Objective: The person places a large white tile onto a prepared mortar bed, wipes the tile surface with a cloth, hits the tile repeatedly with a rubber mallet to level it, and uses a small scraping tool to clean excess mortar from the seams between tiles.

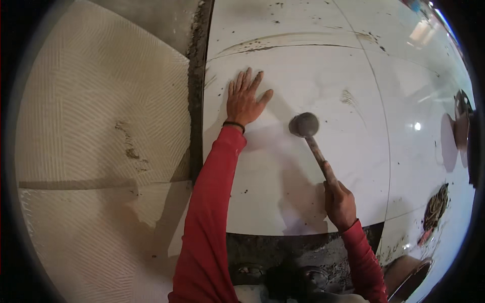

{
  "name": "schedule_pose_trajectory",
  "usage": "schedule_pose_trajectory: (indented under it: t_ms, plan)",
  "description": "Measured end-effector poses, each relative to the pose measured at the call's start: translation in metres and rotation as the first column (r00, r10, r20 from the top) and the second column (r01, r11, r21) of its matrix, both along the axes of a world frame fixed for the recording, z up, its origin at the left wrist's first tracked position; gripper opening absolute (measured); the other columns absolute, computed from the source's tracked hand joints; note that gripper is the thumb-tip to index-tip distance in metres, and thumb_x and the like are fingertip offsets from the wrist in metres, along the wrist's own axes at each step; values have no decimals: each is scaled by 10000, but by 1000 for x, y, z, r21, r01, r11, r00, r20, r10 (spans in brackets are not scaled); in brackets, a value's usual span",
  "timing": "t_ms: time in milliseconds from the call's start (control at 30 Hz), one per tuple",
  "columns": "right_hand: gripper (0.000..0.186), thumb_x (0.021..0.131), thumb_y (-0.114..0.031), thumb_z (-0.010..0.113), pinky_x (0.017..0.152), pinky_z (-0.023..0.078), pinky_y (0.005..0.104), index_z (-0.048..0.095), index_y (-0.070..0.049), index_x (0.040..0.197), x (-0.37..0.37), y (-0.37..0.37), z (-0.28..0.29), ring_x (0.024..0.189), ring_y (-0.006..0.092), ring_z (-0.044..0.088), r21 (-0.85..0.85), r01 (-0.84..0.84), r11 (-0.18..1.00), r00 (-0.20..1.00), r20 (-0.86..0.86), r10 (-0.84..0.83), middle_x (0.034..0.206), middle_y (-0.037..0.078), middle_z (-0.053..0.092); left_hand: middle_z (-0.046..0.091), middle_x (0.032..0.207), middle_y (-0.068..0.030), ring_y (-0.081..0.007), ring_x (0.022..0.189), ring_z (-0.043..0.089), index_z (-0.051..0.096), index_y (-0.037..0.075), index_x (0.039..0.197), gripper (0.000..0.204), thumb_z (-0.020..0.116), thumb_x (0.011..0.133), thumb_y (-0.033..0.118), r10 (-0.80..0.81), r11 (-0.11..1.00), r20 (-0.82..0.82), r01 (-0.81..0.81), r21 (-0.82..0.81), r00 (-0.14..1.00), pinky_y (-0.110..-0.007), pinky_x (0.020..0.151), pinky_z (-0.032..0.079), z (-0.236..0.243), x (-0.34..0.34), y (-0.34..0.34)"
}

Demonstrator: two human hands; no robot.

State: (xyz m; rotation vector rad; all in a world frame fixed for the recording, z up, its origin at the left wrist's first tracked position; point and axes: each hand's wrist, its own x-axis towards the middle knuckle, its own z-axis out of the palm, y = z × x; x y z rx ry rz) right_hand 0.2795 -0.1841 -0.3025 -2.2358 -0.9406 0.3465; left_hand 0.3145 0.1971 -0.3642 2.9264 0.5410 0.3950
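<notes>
Right hand (341,202) gripping rubber mallet (307,123), head at its 11 o'clock, over white floor tile (303,76); contact unclear. Left hand (245,103) flat on tile, fingers spread, at mallet head's 10 o'clock. Risks: stray swing hits fingers; off-square blow cracks tile. Mallet: round dark head, grimy handle. Tile: glossy, dirt-specked. Ridged slab (101,101) at left hand's 9 o'clock.

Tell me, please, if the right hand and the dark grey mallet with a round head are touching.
Touching. The head view shows the right hand closed around the lower handle of the dark grey, round-headed mallet.
</notes>
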Motion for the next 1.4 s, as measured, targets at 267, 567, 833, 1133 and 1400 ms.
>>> schedule_pose_trajectory:
  t_ms: [267,567,833,1133,1400]
  plan:
    - [727,894,47,594,605,544,404,353,-184,1540,0,30,-2,699,328,661,249,-19,968,984,178,-26,886,173,664,271,1617,-136,-352,1486,239,366,248,1536,672,466,964,586,55,998,30,-55,6,998,-530,1207,161,-7,8,38]
    - [274,995,-119,534,529,541,447,434,2,1220,-2,60,25,588,394,665,124,44,991,998,36,-49,749,228,631,284,1612,-122,-325,1482,261,377,247,1531,594,429,998,502,55,998,47,-53,-38,997,-511,1210,174,-13,8,58]
    - [221,995,-191,572,449,455,515,422,-41,1059,12,85,46,537,449,598,47,109,993,989,-101,-104,653,227,591,319,1590,-142,-334,1465,289,411,216,1508,536,437,1012,419,37,999,98,-37,-5,995,-505,1203,204,-21,0,69]
    - [282,1043,-289,503,440,416,391,461,-24,958,22,107,64,469,302,584,32,70,997,996,-56,-68,554,155,509,345,1539,-260,-390,1440,321,359,-42,1472,638,509,977,331,69,998,211,-69,-6,975,-523,1185,247,-14,-69,-21]
    - [321,1060,-312,454,475,420,351,501,2,1015,49,151,61,487,200,549,299,-80,951,996,2,84,595,105,521,229,1610,-218,-343,1500,204,270,-35,1529,748,492,973,412,-95,951,41,103,-291,995,-475,1231,131,21,-141,-182]
